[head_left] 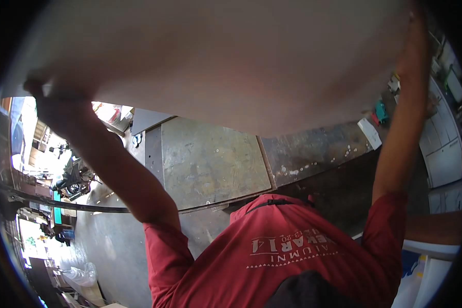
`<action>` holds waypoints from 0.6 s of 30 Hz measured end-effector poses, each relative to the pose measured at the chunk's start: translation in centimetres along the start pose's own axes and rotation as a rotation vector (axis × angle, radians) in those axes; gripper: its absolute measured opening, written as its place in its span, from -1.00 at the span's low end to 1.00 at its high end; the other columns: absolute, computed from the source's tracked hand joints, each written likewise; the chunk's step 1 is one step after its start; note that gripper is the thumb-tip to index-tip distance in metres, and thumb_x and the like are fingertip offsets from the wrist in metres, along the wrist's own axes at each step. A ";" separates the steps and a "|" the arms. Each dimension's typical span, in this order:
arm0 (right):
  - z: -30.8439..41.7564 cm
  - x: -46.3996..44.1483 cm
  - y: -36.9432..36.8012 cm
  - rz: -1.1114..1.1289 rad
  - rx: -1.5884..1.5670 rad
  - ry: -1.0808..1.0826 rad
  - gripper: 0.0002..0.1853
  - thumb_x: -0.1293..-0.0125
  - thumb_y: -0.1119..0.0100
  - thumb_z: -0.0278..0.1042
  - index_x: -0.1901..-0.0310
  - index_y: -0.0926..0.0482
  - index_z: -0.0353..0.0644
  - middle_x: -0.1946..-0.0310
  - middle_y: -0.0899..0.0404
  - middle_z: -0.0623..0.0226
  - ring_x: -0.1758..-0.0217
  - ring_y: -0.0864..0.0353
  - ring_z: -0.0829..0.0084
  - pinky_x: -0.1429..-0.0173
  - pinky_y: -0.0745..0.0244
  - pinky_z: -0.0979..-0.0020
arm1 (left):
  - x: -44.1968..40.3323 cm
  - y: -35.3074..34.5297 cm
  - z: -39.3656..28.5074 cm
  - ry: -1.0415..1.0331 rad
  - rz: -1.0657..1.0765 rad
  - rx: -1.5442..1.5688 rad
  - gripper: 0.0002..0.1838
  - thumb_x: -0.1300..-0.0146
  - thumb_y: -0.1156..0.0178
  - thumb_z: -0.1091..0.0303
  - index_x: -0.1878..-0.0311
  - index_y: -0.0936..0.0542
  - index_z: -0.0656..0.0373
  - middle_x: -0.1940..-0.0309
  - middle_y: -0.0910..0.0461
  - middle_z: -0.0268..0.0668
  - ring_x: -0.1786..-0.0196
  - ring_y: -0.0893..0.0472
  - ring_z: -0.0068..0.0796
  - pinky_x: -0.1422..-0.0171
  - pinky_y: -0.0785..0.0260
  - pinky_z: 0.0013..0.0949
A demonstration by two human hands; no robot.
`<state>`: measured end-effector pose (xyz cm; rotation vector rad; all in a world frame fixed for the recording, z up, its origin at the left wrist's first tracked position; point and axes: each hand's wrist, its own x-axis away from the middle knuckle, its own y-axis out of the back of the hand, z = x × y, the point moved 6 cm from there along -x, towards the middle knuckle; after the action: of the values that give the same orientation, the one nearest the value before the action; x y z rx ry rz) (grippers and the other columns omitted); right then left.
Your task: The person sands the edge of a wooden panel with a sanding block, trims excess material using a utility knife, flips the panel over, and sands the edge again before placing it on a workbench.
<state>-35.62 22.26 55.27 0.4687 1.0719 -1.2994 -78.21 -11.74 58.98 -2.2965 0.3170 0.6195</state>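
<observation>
A large pale panel (231, 61) fills the upper part of the head view, blurred and close to the camera. At its left edge my left hand (59, 105) grips it, dark against the light. My right hand (415, 49) is raised along the panel's right edge, blurred, and its fingers cannot be made out. Both arms are stretched out to the sides. Beneath the panel lies a worn worktable with a greenish board (213, 161) on it.
A darker tabletop (313, 156) with small bits adjoins the board. At the right are a white piece (369, 133), a teal tool (381, 112) and white cabinets (443, 161). A motorcycle (76, 177) and a plastic bag (82, 277) are at the left.
</observation>
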 end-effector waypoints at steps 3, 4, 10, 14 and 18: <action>-0.3 3.7 -4.2 -0.074 -0.162 0.045 -0.26 -0.53 0.25 0.26 -0.42 -0.29 -0.27 -0.29 -0.45 0.07 -0.41 -0.39 0.24 -0.49 -0.22 0.25 | -1.1 -1.2 -5.0 -0.634 0.196 -0.818 -0.40 -0.39 -0.20 -0.15 -0.24 -0.56 0.17 -0.17 -0.59 0.02 -0.20 -0.60 -0.07 -0.29 -0.42 0.04; -0.4 4.7 -5.1 -0.102 -0.197 0.070 -0.22 -0.52 0.26 0.29 -0.44 -0.27 -0.28 -0.30 -0.43 0.07 -0.43 -0.37 0.24 -0.50 -0.19 0.26 | -0.1 -2.2 -6.1 -0.795 0.188 -1.018 -0.34 -0.36 -0.23 -0.16 -0.29 -0.55 0.20 -0.21 -0.58 0.03 -0.26 -0.56 -0.05 -0.39 -0.34 0.10; 3.9 5.2 -9.3 0.065 -0.574 0.077 -0.02 -0.45 0.30 0.50 -0.52 -0.11 -0.34 -0.42 -0.31 0.04 -0.53 -0.24 0.22 -0.59 -0.04 0.27 | -4.6 -7.9 -14.0 -1.540 0.600 -1.111 -0.41 -0.59 0.28 0.09 -0.52 -0.18 0.26 -0.43 -0.33 0.07 -0.51 -0.32 -0.03 -0.67 0.02 0.22; 4.2 9.3 -12.9 0.085 -0.682 -0.185 0.00 -0.41 0.22 0.53 -0.53 -0.10 -0.27 -0.42 -0.33 0.17 -0.50 -0.27 0.26 -0.56 -0.08 0.35 | -5.4 -10.5 -12.9 -1.908 0.625 -1.524 -0.44 -0.59 0.22 0.18 -0.54 -0.16 0.23 -0.64 0.09 -0.02 -0.57 -0.22 0.03 -0.67 0.35 0.37; -1.1 22.8 -13.7 -0.148 -0.498 -0.584 -0.30 -0.60 0.17 0.21 -0.53 -0.15 -0.11 -0.43 -0.33 0.36 -0.46 -0.33 0.39 -0.54 -0.17 0.30 | -6.9 -8.6 -5.2 -1.141 0.741 -1.240 -0.40 -0.46 -0.06 -0.04 -0.41 -0.43 0.13 -0.37 -0.36 -0.02 -0.39 -0.44 -0.08 -0.51 -0.11 0.08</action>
<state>-50.79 7.22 39.41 -0.3553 0.8899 -1.1377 -78.92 -9.00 70.84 -2.2173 0.2022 2.9541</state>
